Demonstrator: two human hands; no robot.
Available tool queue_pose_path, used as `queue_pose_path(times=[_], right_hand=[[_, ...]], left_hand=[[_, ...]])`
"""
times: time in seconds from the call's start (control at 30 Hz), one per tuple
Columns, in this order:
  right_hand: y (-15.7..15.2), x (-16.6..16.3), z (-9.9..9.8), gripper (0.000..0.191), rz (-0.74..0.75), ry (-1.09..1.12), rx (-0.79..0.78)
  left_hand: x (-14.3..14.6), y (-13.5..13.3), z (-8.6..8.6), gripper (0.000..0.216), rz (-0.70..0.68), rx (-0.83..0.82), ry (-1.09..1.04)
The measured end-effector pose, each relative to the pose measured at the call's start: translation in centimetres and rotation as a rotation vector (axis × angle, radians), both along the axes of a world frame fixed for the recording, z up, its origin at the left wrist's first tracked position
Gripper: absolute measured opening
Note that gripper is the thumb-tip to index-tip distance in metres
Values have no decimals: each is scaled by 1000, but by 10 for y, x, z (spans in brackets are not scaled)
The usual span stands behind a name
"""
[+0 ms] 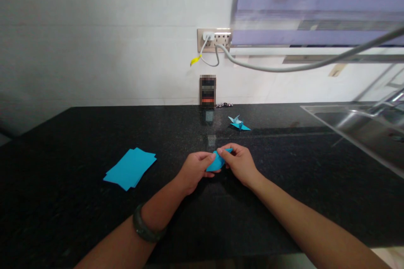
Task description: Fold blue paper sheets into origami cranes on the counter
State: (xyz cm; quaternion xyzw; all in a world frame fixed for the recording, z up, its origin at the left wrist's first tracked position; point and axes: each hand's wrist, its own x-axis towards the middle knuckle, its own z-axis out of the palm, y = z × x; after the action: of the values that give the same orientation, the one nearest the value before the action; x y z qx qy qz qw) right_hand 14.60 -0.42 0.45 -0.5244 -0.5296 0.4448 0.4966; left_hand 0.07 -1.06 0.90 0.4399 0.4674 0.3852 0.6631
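Note:
A small folded piece of blue paper [214,164] is held between both hands, just above the dark countertop. My left hand [196,169] pinches its left side, thumb on top and fingers underneath. On the right side, my right hand [240,162] grips the paper's upper edge between thumb and fingers. Part of the paper is hidden behind the fingers. Off to the left lies a loose stack of blue paper sheets [131,169]. Beyond my right hand stand folded paper cranes [240,126], close together, one of them paler.
A phone-like device [207,91] leans against the wall, with a beaded string [224,104] beside it. A metal sink [356,128] is set into the black countertop [78,134] at right. A grey cable [284,68] runs from the wall socket [221,40] across the upper right.

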Motion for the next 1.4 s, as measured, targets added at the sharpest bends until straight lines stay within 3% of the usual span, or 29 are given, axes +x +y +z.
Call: queue_pose_path(times=[0.17,0.27,0.43,0.57,0.7,0.97,1.23,1.4], right_hand=[[-1,-1,2,27,-87,81,-33],[-1,-1,1,26,-60,113,-79],[-1,-2,-1,14,117,37,-149],[-4,-6,-1,8,331,-40,-281],[-7,-8,-1,15,393,50,-354],[-4,-8,-13,45,404,5,-169],[-5,-6,-13,35,360,-280,-12],[-6,-7,-9,37,358,-257,-76]], left_hand=[[2,-1,2,34,92,134,1],[3,0,3,28,184,176,0],[1,3,-1,29,299,253,40],[-1,4,-6,34,232,283,9],[-1,4,-6,30,214,302,39],[-5,5,-6,19,205,327,98],[-5,5,-4,21,236,339,185],[-5,6,-4,23,261,344,217]])
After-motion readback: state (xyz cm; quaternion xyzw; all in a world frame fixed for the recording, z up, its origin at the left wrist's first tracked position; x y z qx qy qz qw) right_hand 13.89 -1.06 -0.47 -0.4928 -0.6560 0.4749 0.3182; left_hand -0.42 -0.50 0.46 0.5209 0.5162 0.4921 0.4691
